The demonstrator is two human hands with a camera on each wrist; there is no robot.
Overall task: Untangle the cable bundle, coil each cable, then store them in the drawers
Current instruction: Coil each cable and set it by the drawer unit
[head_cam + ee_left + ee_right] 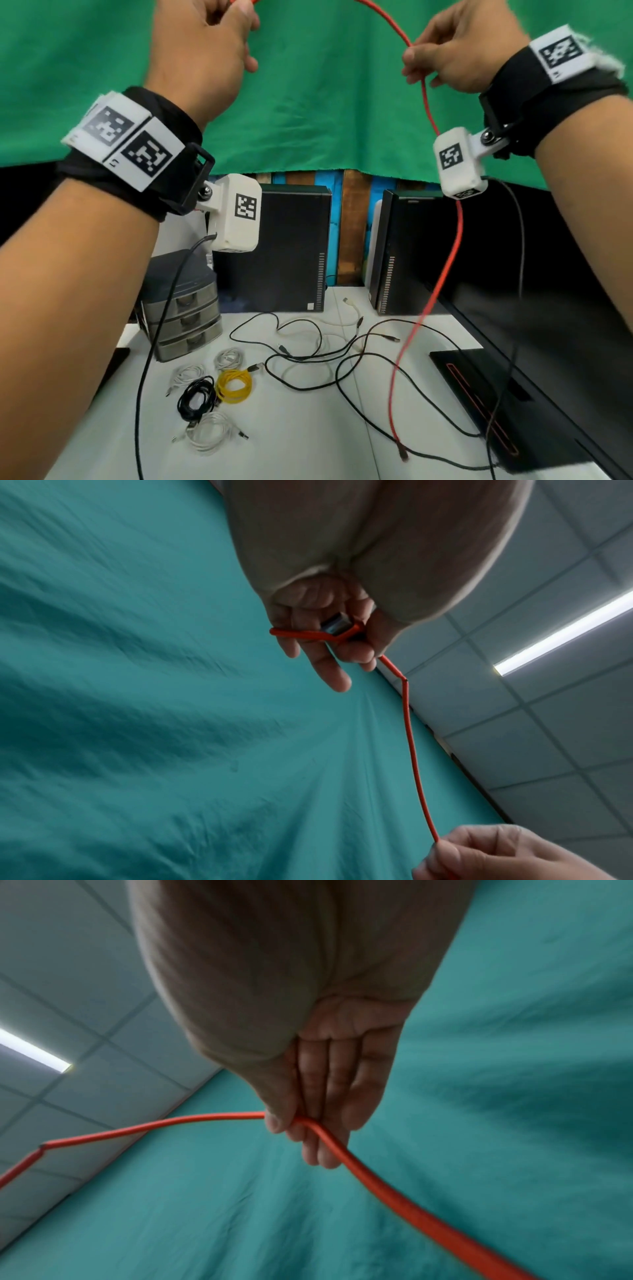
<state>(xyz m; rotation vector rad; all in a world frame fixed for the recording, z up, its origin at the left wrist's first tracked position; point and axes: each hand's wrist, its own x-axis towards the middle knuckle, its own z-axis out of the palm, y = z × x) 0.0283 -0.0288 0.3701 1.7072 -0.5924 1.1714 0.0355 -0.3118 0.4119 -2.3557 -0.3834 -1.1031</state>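
Backdrop: green cloth hangs behind a white table, and we see both our forearms raised high in front of it.
Left hand: our left hand is up near the top edge of the head view, fingers curled around one end of the red cable.
Right hand: our right hand is level with it and well apart, thumb pinching the cable against the fingers.
Cable run: it arcs between the hands, then drops from the right hand to the table, where its far plug lies by a black cable.
Left wrist view only: we see the cable doubled into a small loop in our left hand, a metal plug tucked against the fingers, and a sharp kink just beyond the grip.
Right wrist view only: our right hand shows fingers straight and together, the cable bent under the thumb.
Head view only: a small drawer unit stands at the left, drawers closed, with coiled cables in front, among them a yellow coil and a black coil.
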